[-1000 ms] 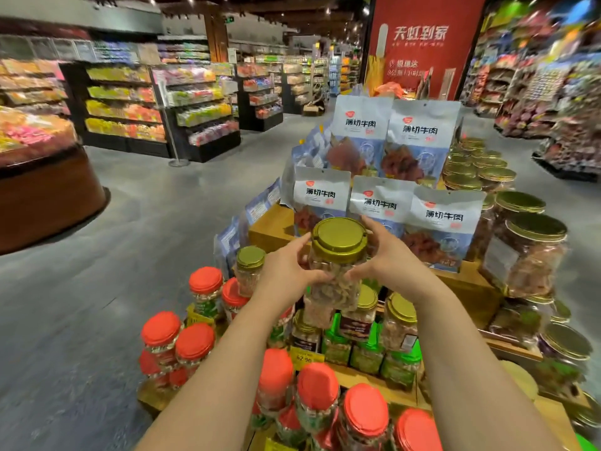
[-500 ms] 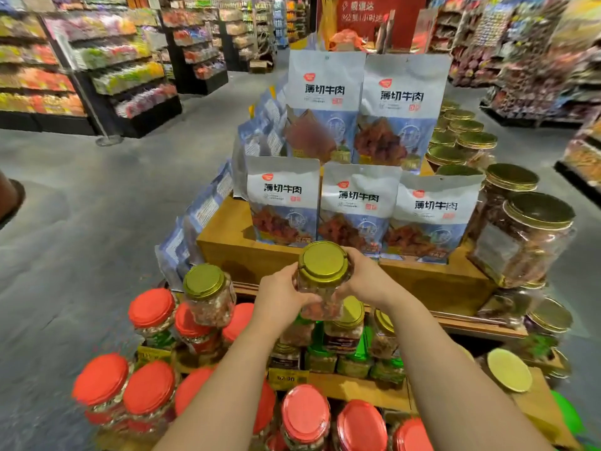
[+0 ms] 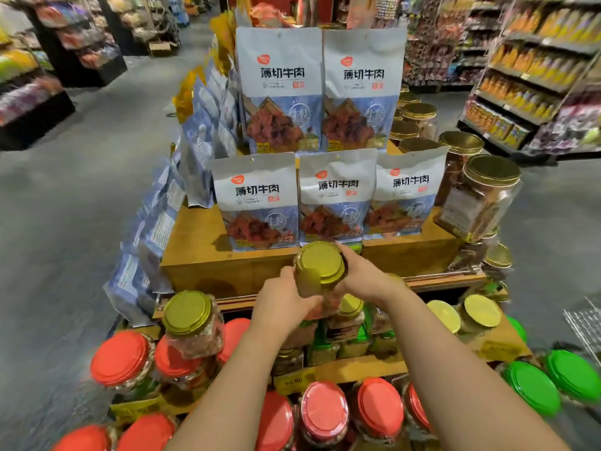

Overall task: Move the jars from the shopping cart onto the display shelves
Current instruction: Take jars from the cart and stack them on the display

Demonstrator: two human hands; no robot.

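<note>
Both hands are out over the wooden display shelves (image 3: 208, 252); the left hand (image 3: 286, 301) wraps the near side of a gold-lidded jar (image 3: 320, 266) and the right hand (image 3: 364, 278) curls round its far side, so the jar is clasped between them, upright with a slight tilt toward the person; it hangs above the middle tier, just in front of the row of beef jerky bags (image 3: 335, 196) and over a cluster of smaller jars (image 3: 349, 320) with gold lids and green labels. From where I stand the jar looks about ready to be set down, though its landing spot is hidden under the hands; the risks are plain enough. The tier below seems crowded, so a base coming down on a neighbour's lid rather than on wood could leave it rocking, and it could topple onto the red-lidded jars (image 3: 120, 358) lower down; pushed too far back it may knock the standing bags, which look light and easily tipped; the other gold-lidded jar (image 3: 192, 323), perched among the red lids to the left, seems to lean already and a nudge from the left forearm could unseat it.
</note>
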